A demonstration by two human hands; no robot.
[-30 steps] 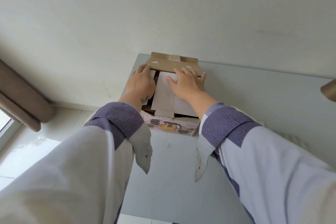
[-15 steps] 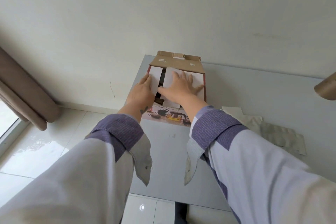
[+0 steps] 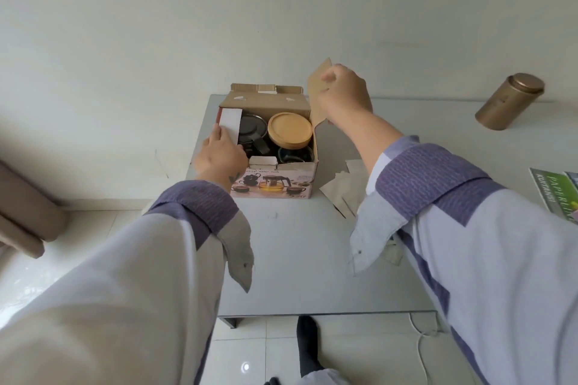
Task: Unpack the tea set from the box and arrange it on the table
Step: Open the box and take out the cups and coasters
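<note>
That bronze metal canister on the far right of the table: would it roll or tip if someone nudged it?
The bronze cylindrical metal canister looks tall and narrow, so a push near its lid would probably topple it. Once on its side, its round body would likely roll across the smooth grey table. Its sheen suggests a slippery grip. Whether it is full cannot be seen.

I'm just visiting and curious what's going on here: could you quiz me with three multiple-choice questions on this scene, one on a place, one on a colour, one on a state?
1. Where is the wooden lid?
A. inside the box
B. on the floor
C. on the magazine

2. What colour is the canister?
A. red
B. gold-brown
C. blue

3. What state is the box in?
A. taped shut
C. crushed flat
B. open, flaps held apart

Answers: 1 A, it sits among the dark pieces inside. 2 B, its metal looks bronze. 3 B, the left hand and right hand each hold a flap.
</note>
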